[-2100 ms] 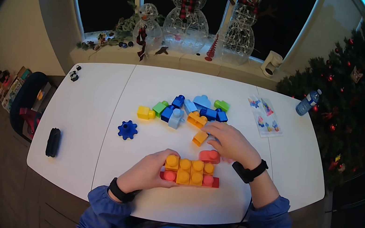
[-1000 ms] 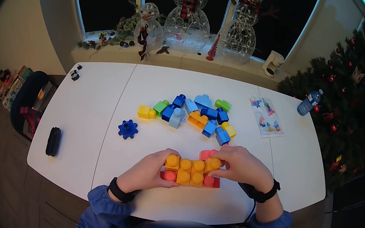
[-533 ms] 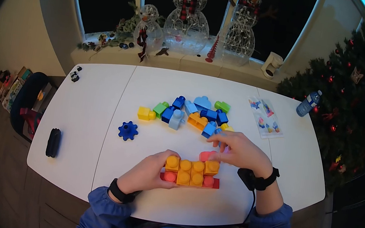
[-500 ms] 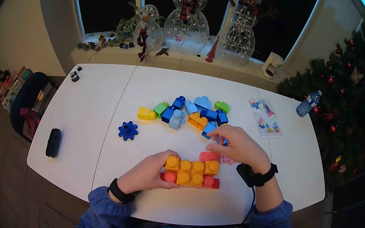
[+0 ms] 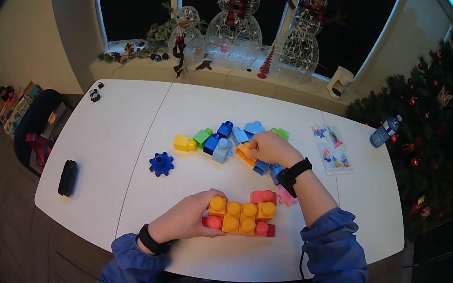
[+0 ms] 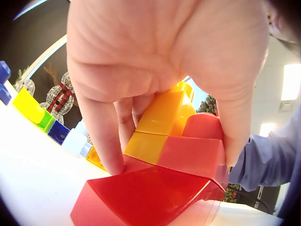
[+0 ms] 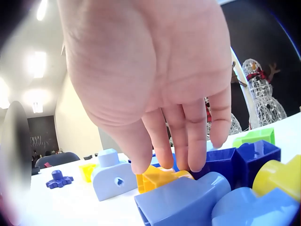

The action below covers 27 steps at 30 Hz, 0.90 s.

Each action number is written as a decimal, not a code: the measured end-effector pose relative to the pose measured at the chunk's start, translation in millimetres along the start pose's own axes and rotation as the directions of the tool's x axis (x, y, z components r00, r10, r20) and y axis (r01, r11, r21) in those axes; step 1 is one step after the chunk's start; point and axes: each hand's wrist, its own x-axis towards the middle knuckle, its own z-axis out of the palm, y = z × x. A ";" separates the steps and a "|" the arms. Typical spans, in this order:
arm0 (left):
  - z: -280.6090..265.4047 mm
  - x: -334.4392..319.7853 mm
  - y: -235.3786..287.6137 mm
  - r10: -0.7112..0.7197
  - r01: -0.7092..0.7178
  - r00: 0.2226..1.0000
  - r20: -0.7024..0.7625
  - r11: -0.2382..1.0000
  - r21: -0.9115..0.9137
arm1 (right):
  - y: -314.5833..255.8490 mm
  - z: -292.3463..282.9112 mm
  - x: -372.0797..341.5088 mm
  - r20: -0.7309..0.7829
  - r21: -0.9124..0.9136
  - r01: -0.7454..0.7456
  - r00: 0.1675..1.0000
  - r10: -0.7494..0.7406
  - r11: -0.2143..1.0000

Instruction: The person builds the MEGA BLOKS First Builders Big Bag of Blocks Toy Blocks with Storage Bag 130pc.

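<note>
Around the left end of an assembly of orange bricks (image 5: pixel 231 217) on a red base (image 6: pixel 150 193), my left hand (image 5: pixel 186 217) curls its thumb and fingers. My right hand (image 5: pixel 276 150) reaches into the loose bricks, where its thumb and fingers pinch an orange brick (image 5: pixel 244 155); in the right wrist view that orange brick (image 7: pixel 157 179) is partly hidden behind the fingers and a light blue brick (image 7: pixel 186 197). Just behind the assembly sit a coral brick (image 5: pixel 263 197) and a pink gear-shaped piece (image 5: pixel 287 196).
Blue, green and yellow bricks (image 5: pixel 184 143) lie across the middle of the white table (image 5: pixel 98 140). A dark blue gear piece (image 5: pixel 161 164) and a black case (image 5: pixel 67 177) are on the left. Toward the right stand a picture sheet (image 5: pixel 333 151) and a bottle (image 5: pixel 385 131).
My right hand set an orange brick at the assembly's right end, let go, and moved away to the orange brick among the loose ones. My left hand has kept its grip.
</note>
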 end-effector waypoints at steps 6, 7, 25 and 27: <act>0.1 -0.3 0.4 -0.004 0.004 1.000 -0.007 1.000 0.010 | 1.8 6.3 2.0 0.033 -0.102 0.052 0.998 -0.048 0.993; 0.3 -0.1 0.7 0.003 -0.003 1.000 -0.008 1.000 0.007 | -0.8 3.5 -1.4 0.024 -0.077 0.057 0.998 -0.055 0.995; 1.9 5.7 -4.1 0.032 -0.034 0.998 -0.049 0.998 -0.048 | -79.2 -11.5 -163.2 -0.358 0.102 0.423 0.860 -0.363 0.900; 1.5 7.1 -4.9 0.048 -0.050 0.997 -0.060 0.998 -0.030 | -78.6 -8.3 -164.5 -0.340 0.059 0.403 0.868 -0.361 0.913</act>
